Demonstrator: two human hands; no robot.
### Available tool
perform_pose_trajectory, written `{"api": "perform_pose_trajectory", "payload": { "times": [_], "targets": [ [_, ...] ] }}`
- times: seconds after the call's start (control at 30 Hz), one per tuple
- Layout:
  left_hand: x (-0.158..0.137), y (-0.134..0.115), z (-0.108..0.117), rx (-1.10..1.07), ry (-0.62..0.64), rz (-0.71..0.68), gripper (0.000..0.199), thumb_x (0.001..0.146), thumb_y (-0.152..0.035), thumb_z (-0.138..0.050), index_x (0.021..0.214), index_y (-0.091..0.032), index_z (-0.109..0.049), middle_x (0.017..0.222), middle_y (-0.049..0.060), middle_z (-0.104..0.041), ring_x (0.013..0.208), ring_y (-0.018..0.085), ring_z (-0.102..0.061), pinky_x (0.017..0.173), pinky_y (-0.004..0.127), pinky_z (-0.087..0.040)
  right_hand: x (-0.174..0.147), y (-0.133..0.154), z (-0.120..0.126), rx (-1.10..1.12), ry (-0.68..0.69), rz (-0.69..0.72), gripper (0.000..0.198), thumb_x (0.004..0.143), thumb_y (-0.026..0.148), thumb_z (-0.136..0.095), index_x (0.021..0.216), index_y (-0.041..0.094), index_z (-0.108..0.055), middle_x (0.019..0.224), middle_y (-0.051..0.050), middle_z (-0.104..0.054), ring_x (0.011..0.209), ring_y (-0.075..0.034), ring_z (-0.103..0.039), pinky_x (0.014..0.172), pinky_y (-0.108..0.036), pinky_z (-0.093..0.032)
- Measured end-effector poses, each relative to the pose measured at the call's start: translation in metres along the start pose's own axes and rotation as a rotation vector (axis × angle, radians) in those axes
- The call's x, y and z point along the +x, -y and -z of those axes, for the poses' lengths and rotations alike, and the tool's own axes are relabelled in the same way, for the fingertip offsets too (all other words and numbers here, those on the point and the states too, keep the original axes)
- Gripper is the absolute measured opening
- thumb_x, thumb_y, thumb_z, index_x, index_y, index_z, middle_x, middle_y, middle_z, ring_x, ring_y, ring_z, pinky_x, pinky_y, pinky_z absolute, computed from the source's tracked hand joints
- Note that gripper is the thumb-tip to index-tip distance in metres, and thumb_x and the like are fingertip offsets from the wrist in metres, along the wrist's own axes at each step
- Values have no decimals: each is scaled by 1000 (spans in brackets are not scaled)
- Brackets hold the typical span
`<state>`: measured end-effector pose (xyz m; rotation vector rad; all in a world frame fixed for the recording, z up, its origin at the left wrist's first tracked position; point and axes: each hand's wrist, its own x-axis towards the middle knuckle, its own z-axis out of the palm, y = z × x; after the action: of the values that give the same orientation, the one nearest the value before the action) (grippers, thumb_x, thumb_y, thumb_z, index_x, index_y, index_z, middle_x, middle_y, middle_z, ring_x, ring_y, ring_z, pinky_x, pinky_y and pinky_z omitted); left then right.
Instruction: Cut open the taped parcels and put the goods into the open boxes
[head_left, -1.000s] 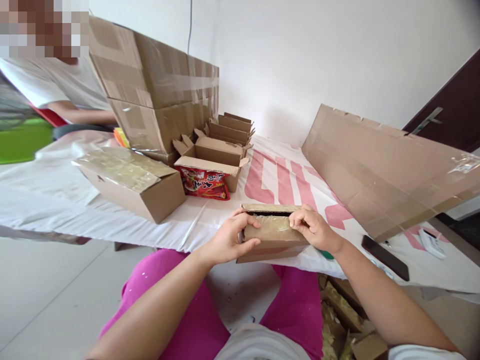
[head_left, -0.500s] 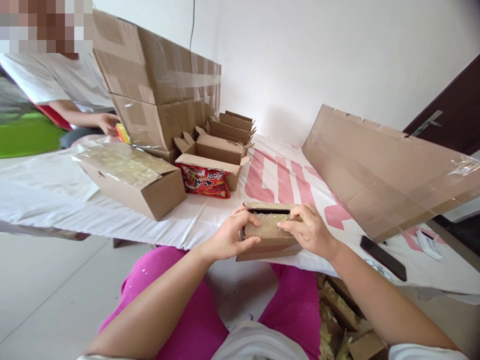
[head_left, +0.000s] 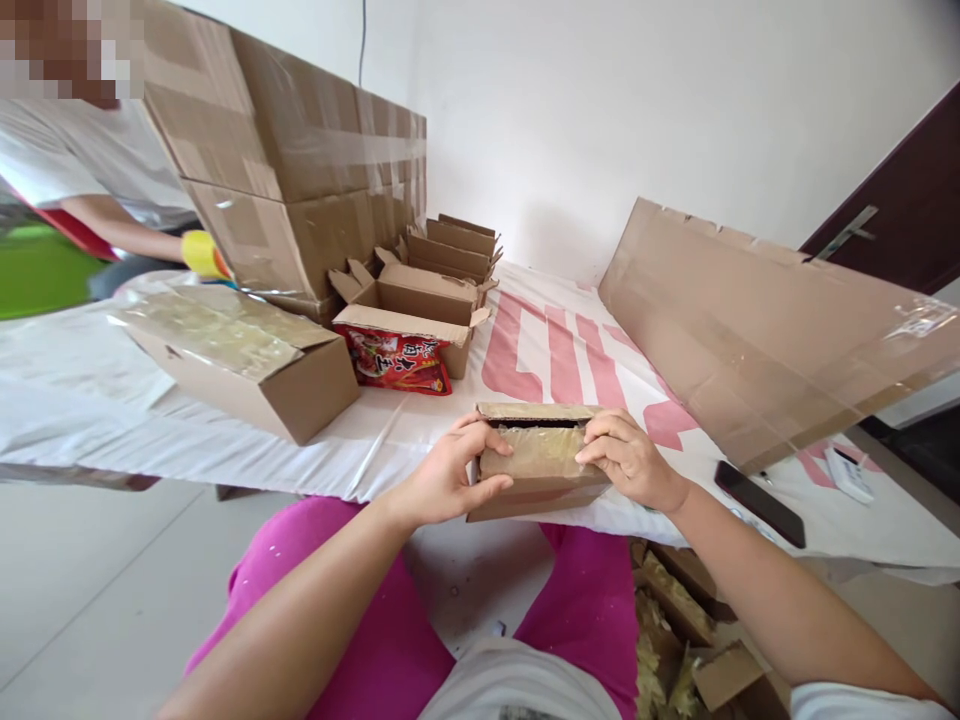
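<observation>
A small cardboard box (head_left: 536, 495) rests at the table's near edge in front of me, with clear tape across its top flaps. Between the flaps a dark slit shows along the far side. My left hand (head_left: 459, 470) grips the box's left end, thumb on the near side and fingers over the top. At the right end, my right hand (head_left: 634, 462) has its fingers bent onto the flap edge. A red printed packet (head_left: 394, 362) leans against an open carton (head_left: 427, 300) beyond my left hand.
A taped carton (head_left: 300, 390) lies left, before a tall stack of boxes (head_left: 300, 150). A cardboard sheet (head_left: 750, 330) leans at right, near a phone (head_left: 761, 503). Cardboard scraps (head_left: 679, 620) lie below. A co-worker's arm (head_left: 127, 225) is at far left, beside something yellow (head_left: 201, 254).
My right hand's fingers have shifted outward to the box's right end and curled more. My left hand stays on its end. The co-worker's hand has gone behind the stack, and more yellow shows.
</observation>
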<state>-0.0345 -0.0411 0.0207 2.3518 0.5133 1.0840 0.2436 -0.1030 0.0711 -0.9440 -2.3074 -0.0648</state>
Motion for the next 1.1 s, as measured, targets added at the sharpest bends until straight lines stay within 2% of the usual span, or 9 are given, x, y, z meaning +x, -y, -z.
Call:
{"api": "perform_pose_trajectory", "payload": {
  "times": [0.2,0.43,0.73,0.93,1.1],
  "targets": [
    [-1,1,0,10,11,-18,22,82,-36,-63,95,-21,-55,87,3,-67,82,18,-58,102,44,-37,-10,-4,5,11,-6,-65,16,91,24,-54,87,27,-68,90,-6,-60,95,-22,-56,83,-42,-51],
    [-1,1,0,30,12,-48,22,82,-34,-63,96,-20,-55,88,3,-67,82,17,-59,102,44,-36,-17,-10,7,-7,-6,-56,14,90,18,-56,88,25,-67,93,-6,-56,98,-21,-53,83,-41,-49],
    [0,-2,-1,55,-7,-91,21,82,-32,-64,95,-19,-55,84,2,-67,79,17,-61,101,43,-38,-26,-10,12,-57,17,-63,13,90,17,-55,87,24,-66,87,-5,-55,91,-20,-51,80,-39,-46],
    [-1,-3,-3,71,13,-56,20,82,-34,-63,94,-19,-56,85,2,-67,78,16,-61,101,43,-38,-45,-17,20,-105,-16,-99,15,92,22,-53,86,23,-66,84,-5,-54,89,-20,-51,78,-38,-46],
    [0,-3,-5,83,14,-79,21,81,-33,-65,94,-19,-56,84,1,-66,76,16,-60,99,42,-39,-52,-19,22,-57,-21,-129,16,93,25,-51,86,23,-64,84,-5,-54,86,-19,-53,77,-37,-47]
  ]
}}
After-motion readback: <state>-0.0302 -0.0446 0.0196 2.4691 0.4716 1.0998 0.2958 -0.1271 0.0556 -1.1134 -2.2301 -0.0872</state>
